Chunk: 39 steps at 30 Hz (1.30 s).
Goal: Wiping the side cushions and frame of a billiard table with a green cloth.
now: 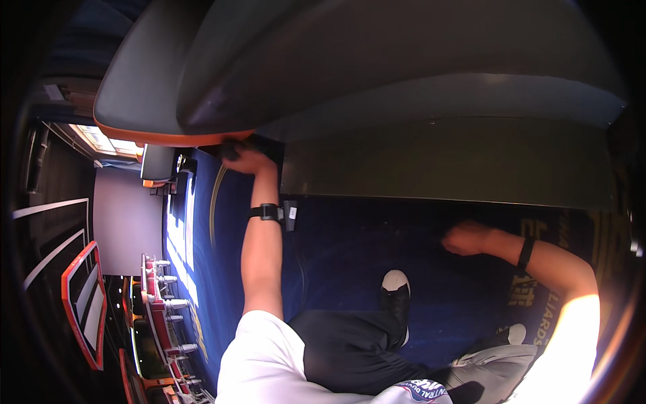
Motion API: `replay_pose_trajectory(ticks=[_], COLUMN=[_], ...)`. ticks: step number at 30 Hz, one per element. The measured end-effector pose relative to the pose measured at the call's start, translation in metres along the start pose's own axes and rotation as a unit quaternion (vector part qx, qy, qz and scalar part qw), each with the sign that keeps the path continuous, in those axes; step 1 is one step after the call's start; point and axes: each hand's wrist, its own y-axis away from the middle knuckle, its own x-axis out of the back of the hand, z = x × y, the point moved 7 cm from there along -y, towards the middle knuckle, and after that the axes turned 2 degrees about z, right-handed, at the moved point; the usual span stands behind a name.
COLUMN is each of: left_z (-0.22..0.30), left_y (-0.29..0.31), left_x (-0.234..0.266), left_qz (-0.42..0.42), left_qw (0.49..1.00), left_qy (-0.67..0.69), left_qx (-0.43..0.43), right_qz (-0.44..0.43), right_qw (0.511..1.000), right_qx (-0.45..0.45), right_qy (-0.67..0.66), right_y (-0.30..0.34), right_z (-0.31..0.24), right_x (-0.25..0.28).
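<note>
Fingers of the left hand [243,159] grip the table [202,128] underside; right hand [464,238] fisted, empty. That grip may slip.

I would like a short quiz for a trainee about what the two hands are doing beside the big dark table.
1. True or false: the left hand is up at the orange-edged corner of the dark table.
2. The right hand is: A) flat on the table, B) a closed fist over the blue carpet, C) holding a shoe.
3. What is worn on both wrists?

Key:
1. True.
2. B; whether it holds anything cannot be told.
3. A black band.
</note>
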Motion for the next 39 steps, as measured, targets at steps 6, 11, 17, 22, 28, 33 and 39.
replay_pose_trajectory(ticks=[6,11,17,22,28,33,39], left_z=[0.215,0.151,0.089,-0.067,-0.086,0.073,0.139], left_y=[-0.002,0.003,-0.014,-0.038,-0.008,-0.089,-0.021], left_x=[-0.054,-0.068,-0.041,-0.003,0.049,0.02,-0.053], left_qz=[-0.198,-0.181,-0.102,-0.19,-0.002,0.122,-0.095], left_qw=[0.908,0.89,0.878,0.851,0.916,0.992,0.991], left_qy=[-0.014,-0.042,-0.158,-0.46,-0.009,0.012,0.092], left_qx=[-0.369,-0.416,-0.44,0.166,0.4,-0.023,-0.01], right_qz=[-0.004,-0.002,0.036,0.01,-0.007,-0.009,0.007], right_qw=[0.997,0.997,0.996,0.999,0.999,0.999,0.997], right_qx=[0.074,0.072,0.082,0.037,0.02,-0.005,0.047], right_qy=[-0.014,0.024,0.012,0.02,-0.026,-0.039,-0.068], right_y=[-0.03,-0.053,-0.042,-0.008,0.018,0.032,0.029], right_z=[-0.02,-0.039,-0.051,-0.038,-0.026,-0.015,-0.043], right_x=[0.001,0.018,0.03,0.015,-0.007,-0.023,-0.022])
